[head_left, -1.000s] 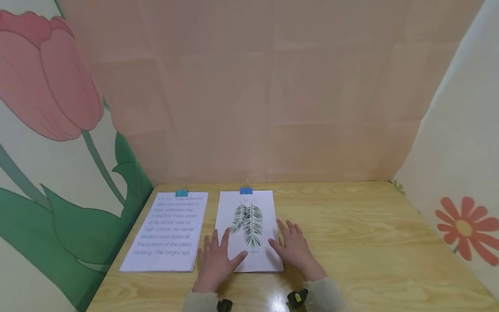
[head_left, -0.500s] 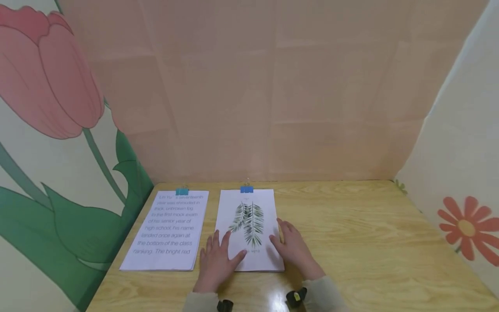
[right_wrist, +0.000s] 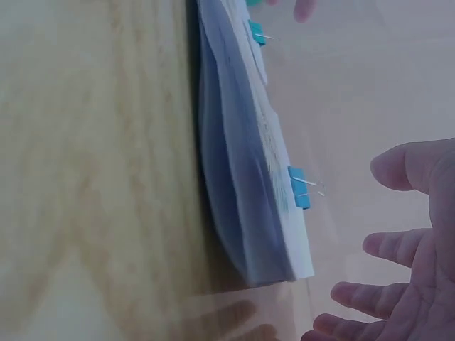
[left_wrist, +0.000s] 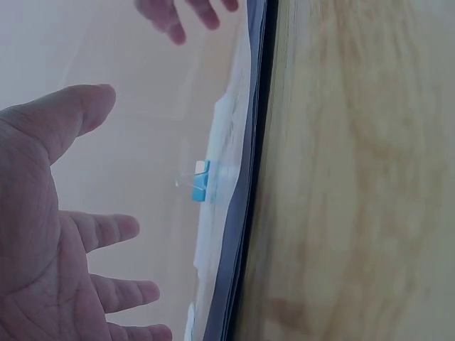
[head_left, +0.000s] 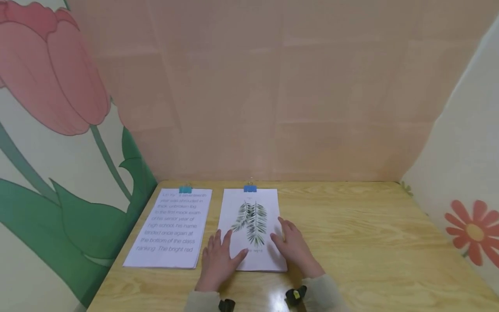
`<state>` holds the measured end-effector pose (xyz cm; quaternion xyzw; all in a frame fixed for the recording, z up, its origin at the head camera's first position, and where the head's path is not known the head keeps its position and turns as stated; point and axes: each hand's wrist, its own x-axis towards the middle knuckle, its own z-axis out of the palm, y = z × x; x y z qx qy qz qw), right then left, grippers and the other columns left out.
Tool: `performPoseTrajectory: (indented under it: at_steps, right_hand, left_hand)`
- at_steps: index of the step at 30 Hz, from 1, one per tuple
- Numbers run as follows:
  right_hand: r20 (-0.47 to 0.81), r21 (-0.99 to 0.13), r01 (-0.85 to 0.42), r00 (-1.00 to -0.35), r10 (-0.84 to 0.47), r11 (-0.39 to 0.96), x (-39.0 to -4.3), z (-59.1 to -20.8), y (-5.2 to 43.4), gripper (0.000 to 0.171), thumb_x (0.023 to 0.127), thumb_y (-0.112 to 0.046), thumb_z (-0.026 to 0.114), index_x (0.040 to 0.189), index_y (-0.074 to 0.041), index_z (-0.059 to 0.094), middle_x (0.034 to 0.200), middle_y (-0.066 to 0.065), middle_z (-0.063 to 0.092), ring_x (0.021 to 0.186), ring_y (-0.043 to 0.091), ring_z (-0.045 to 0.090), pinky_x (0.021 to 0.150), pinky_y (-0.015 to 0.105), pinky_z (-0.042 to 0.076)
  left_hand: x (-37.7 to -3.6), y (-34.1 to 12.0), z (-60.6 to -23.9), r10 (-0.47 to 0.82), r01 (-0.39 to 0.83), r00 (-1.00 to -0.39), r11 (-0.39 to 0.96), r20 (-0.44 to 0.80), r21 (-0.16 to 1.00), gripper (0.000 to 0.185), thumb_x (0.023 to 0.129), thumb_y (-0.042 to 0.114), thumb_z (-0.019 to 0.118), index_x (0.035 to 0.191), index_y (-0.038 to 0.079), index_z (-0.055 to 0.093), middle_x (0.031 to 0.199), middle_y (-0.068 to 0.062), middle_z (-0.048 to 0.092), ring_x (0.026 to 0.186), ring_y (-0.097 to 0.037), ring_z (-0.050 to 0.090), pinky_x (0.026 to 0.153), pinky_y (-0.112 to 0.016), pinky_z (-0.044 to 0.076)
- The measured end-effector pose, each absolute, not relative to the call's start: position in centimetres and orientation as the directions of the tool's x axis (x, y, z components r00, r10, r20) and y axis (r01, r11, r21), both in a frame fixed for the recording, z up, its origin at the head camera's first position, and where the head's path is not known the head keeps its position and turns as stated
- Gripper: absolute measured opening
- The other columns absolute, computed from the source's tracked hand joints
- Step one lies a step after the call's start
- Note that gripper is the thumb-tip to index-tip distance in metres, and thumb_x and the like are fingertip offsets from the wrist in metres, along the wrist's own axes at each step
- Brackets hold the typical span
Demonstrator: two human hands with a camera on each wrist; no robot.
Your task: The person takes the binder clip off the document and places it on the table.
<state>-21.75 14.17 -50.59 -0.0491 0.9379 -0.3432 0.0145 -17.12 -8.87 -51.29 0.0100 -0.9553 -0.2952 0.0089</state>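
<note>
In the head view a stack of white sheets (head_left: 231, 203) printed with green fern-like leaves lies on the table, a blue binder clip (head_left: 250, 189) on its far edge. My left hand (head_left: 219, 263) is over the stack's near left corner, fingers spread and thumb reaching across the page. On the other side, my right hand (head_left: 295, 249) hovers at the right edge with its thumb over the sheet. Both wrist views show the fingers extended and apart, holding nothing. From the right wrist, the sheets' near edges (right_wrist: 245, 177) look slightly fanned.
Left of the leaf stack lies a second stack of sheets (head_left: 165, 232) with printed English text and a teal binder clip (head_left: 185, 190). Wood-grain table (head_left: 370, 242) extends to the right. A pinkish backdrop (head_left: 273, 95) stands behind, with flower-painted panels at both sides.
The head view has shifted slightly. My right hand's fingers have drawn closer together near the page's right edge. The left hand stays almost still, and both stacks keep their places.
</note>
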Motion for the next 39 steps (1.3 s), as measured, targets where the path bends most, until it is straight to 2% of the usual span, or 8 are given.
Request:
performPoseTrajectory:
  at_steps: [12, 26, 33, 39]
  right_hand:
    - [-0.030, -0.655, -0.053, -0.995, -0.096, 0.753, -22.8, -49.9, 13.7, 0.065, 0.103, -0.025, 0.060, 0.156, 0.004, 0.037, 0.156, 0.035, 0.034, 0.143, 0.052, 0.035, 0.114, 0.064, 0.030]
    - [-0.044, -0.661, -0.034, -0.996, -0.084, 0.750, -23.7, -50.3, 13.3, 0.065, 0.103, -0.027, 0.060, 0.157, 0.001, 0.037, 0.158, 0.033, 0.033, 0.143, 0.051, 0.035, 0.114, 0.064, 0.031]
    - [-0.029, -0.660, -0.048, -0.996, -0.089, 0.750, -24.2, -50.7, 13.3, 0.065, 0.102, -0.027, 0.060, 0.156, 0.003, 0.038, 0.156, 0.035, 0.035, 0.142, 0.052, 0.036, 0.113, 0.064, 0.032]
    - [-0.062, -0.655, -0.015, -0.995, -0.073, 0.755, -24.8, -50.9, 13.0, 0.066, 0.103, -0.029, 0.059, 0.157, 0.000, 0.037, 0.158, 0.032, 0.033, 0.144, 0.051, 0.034, 0.114, 0.065, 0.031]
  left_hand:
    - [-17.6, -8.9, -51.4, -0.049, -0.052, -0.999, 0.806, -0.022, 0.589, 0.081, 0.092, 0.056, 0.070, 0.152, 0.007, 0.048, 0.160, -0.032, 0.031, 0.145, -0.057, 0.026, 0.111, -0.074, 0.023]
    - [-18.1, -9.0, -51.8, -0.040, -0.040, -0.999, 0.788, -0.014, 0.614, 0.082, 0.092, 0.056, 0.069, 0.153, 0.006, 0.047, 0.159, -0.033, 0.031, 0.143, -0.060, 0.027, 0.111, -0.074, 0.024]
    - [-18.2, -8.8, -51.8, -0.028, -0.032, -0.999, 0.783, -0.016, 0.621, 0.083, 0.092, 0.056, 0.070, 0.153, 0.005, 0.046, 0.159, -0.033, 0.031, 0.142, -0.061, 0.027, 0.110, -0.075, 0.024]
    - [-18.7, -8.8, -52.0, -0.045, -0.066, -0.998, 0.774, -0.049, 0.630, 0.083, 0.093, 0.057, 0.068, 0.154, 0.006, 0.046, 0.161, -0.032, 0.029, 0.144, -0.060, 0.025, 0.111, -0.074, 0.023]
